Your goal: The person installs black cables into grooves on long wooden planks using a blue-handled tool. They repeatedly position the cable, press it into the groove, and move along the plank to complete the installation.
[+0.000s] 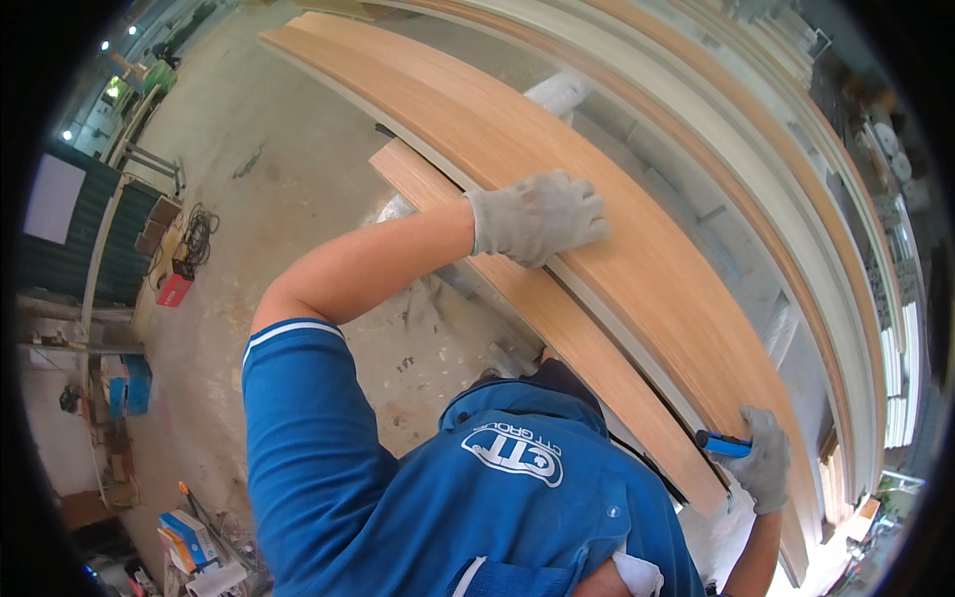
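My left hand [537,221], in a grey work glove, rests on a long wood-grain panel [637,229]. Its fingers are curled down and close together, and whatever might be under them is hidden. Over by the far right end of that panel, my gloved right hand [764,466] is closed round a blue and black handheld tool [724,444], whose exact kind is unclear. Alongside the wide panel, nearer my body, lies a narrower wood-grain board [557,318], with a dark gap between the two.
More long pale and brown panels [756,169] lie beyond the work. A red box [175,286] and coiled black cable [202,231] stand at the left. A blue and white box [189,537] sits at the lower left. Concrete floor [269,189] shows between.
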Tool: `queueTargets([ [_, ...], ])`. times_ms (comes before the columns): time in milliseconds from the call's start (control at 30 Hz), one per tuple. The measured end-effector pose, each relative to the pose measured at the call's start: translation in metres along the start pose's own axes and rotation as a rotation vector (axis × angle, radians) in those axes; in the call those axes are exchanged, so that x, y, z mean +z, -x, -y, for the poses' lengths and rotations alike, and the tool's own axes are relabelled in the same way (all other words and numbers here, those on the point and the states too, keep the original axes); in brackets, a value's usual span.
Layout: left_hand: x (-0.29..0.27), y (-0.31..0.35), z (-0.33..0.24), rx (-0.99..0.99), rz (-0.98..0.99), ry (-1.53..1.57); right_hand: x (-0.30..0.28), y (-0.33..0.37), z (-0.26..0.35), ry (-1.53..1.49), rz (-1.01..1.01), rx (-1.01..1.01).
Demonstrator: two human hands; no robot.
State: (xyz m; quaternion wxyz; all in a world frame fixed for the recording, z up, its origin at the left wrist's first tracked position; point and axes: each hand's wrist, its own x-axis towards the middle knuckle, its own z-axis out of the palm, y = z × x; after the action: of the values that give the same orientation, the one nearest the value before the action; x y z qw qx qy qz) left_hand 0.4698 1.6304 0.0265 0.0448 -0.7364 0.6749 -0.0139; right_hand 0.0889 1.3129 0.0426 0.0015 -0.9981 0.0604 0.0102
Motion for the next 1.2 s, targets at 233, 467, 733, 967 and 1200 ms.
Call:
queueTargets([
  [233, -0.016, 0.031, -0.013, -0.010, -0.003, 0.057, -0.010, 0.024, 0.013, -0.154, -0.002, -0.030],
  [467, -0.013, 0.059, -0.032, -0.010, -0.096, 0.089, 0.004, 0.046, 0.068, -0.050, -0.071, 0.117],
  [733, 0.027, 0.058, -0.057, -0.096, -0.276, 0.010, 0.006, 0.042, 0.076, -0.022, -0.142, 0.077],
  [967, 0.038, 0.064, -0.060, -0.074, -0.352, 0.020, 0.014, 0.063, 0.097, 0.013, -0.175, 0.142],
  [1200, 0.035, 0.061, -0.060, -0.104, -0.359, 0.014, 0.012, 0.060, 0.108, -0.105, -0.090, 0.394],
])
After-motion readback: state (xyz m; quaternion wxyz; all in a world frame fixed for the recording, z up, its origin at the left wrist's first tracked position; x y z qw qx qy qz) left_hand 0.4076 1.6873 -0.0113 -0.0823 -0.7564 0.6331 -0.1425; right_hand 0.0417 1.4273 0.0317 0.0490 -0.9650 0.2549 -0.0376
